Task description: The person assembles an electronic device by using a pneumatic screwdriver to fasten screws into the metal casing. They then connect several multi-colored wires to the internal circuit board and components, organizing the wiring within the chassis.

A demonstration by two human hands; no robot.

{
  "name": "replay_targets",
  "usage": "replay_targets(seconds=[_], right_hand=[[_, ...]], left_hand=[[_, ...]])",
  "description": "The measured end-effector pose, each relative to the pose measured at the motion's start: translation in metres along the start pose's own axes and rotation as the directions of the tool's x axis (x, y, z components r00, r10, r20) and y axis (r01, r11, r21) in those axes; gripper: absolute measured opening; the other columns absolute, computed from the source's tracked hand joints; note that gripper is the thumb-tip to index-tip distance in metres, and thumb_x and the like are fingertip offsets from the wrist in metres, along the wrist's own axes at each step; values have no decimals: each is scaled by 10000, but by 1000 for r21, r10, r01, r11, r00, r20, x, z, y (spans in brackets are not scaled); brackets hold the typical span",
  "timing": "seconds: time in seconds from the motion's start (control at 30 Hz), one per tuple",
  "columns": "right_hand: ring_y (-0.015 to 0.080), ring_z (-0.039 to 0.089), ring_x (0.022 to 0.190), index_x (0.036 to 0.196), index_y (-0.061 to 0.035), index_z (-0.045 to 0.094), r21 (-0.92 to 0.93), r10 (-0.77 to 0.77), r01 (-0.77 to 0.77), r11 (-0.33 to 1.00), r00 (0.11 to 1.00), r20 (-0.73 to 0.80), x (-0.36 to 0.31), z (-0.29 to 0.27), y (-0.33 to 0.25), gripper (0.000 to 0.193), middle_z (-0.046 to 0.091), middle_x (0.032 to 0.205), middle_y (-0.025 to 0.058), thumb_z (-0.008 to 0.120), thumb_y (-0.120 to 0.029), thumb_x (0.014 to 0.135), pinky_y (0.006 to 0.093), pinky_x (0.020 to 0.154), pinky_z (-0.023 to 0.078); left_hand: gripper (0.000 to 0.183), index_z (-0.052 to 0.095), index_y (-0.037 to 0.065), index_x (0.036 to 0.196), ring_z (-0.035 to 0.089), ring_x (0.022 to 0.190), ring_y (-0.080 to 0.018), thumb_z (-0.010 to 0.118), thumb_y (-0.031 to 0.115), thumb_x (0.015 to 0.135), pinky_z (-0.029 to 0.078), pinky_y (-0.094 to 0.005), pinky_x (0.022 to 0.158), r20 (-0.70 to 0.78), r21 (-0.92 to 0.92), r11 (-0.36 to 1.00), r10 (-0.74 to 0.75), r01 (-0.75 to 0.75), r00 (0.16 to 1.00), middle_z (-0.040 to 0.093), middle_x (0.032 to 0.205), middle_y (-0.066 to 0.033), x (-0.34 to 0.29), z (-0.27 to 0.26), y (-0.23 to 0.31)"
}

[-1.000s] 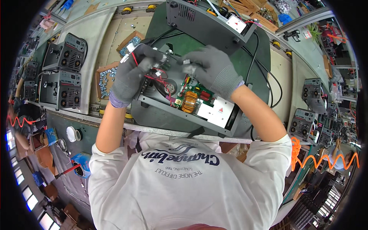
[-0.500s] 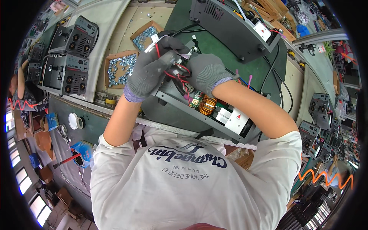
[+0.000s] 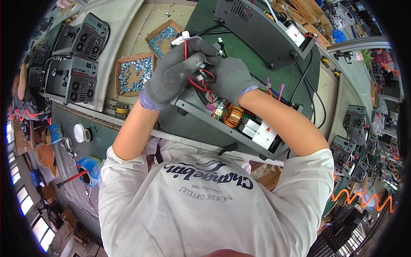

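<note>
Both of my hands wear grey gloves and meet over the far left end of an open-topped machine chassis (image 3: 222, 127). My left hand (image 3: 173, 75) is closed, thumb against fingers, on red wires (image 3: 186, 51). A white connector (image 3: 181, 38) sticks out beyond its fingers. Right against it, my right hand (image 3: 231, 79) is closed too, its fingertips turned inward and hidden, so what they pinch cannot be made out. Below the hands, red wires run down into the chassis. A copper coil (image 3: 233, 116) and a white plate with a red triangle (image 3: 264, 134) show inside.
Beyond stands a dark machine housing (image 3: 261, 32) with black cables (image 3: 306, 81) at its right. Two cardboard trays of small metal parts, one nearer (image 3: 136, 75) and one farther (image 3: 163, 37), lie left of my hands. More finished-looking machines (image 3: 72, 80) stand farther left.
My hands have drawn closer together. The white connector has shifted slightly up and right, and the white piece that showed between my hands is now mostly covered.
</note>
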State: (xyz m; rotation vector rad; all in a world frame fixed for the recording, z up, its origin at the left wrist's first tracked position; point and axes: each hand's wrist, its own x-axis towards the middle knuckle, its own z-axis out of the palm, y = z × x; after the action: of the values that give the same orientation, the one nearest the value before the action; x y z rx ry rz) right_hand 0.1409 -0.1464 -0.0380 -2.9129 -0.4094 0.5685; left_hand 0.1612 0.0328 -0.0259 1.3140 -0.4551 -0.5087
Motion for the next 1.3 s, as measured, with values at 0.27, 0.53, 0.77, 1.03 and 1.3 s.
replay_targets(seconds=[0.27, 0.53, 0.77, 1.03, 1.3], right_hand=[[325, 710, 874, 973, -141, 754, -58, 10, -13, 998, 998, -62, 1, 5, -2, 239, 720, 904, 142, 685, -339, 858, 449, 778, 568], [337, 659, 1001, 1031, -86, 720, 187, -49, 27, 982, 992, 114, -40, -51, 3, 294, 680, 1040, 175, 632, -241, 798, 451, 892, 522], [346, 649, 1001, 1081, -121, 726, 252, -267, 282, 926, 959, -95, -53, -25, 7, 305, 667, 1055, 154, 644, -287, 838, 445, 892, 517], [183, 663, 869, 1004, -30, 685, 887, -408, 391, 246, 872, -270, -64, -42, 27, 198, 709, 922, 79, 610, -213, 989, 332, 807, 524], [129, 628, 742, 1119, 0, 612, 775, -108, 131, 619, 991, -82, -85, -65, 23, 418, 617, 806, 59, 530, -404, 1052, 311, 659, 509]], left_hand=[[356, 604, -29, 1225, 608, 1088, -198, 479, 175, 962, 490, -347, 971, 0, 22, 998, 66, -66, 998, 653, 1142, -127, -1, 2, 0], [425, 593, -29, 1289, 578, 1125, -197, 520, 266, 992, 437, -334, 1014, 13, -26, 989, 148, -148, 989, 606, 1239, -139, -12, -14, -17], [494, 619, -1, 1252, 550, 1244, -282, 546, 405, 980, 398, -398, 1084, 37, -96, 927, 368, -364, 929, 541, 1397, -205, -7, -12, -21], [499, 644, 78, 1251, 511, 1272, -315, 746, 140, 766, 387, -428, 1091, 265, 766, 522, 274, -374, 925, 567, 1370, -123, -13, 2, 5], [485, 679, 171, 1233, 473, 1298, -398, 755, 289, 770, 394, -525, 1064, 312, 929, 154, 161, -336, 936, 595, 1335, -108, -11, 31, 10]])
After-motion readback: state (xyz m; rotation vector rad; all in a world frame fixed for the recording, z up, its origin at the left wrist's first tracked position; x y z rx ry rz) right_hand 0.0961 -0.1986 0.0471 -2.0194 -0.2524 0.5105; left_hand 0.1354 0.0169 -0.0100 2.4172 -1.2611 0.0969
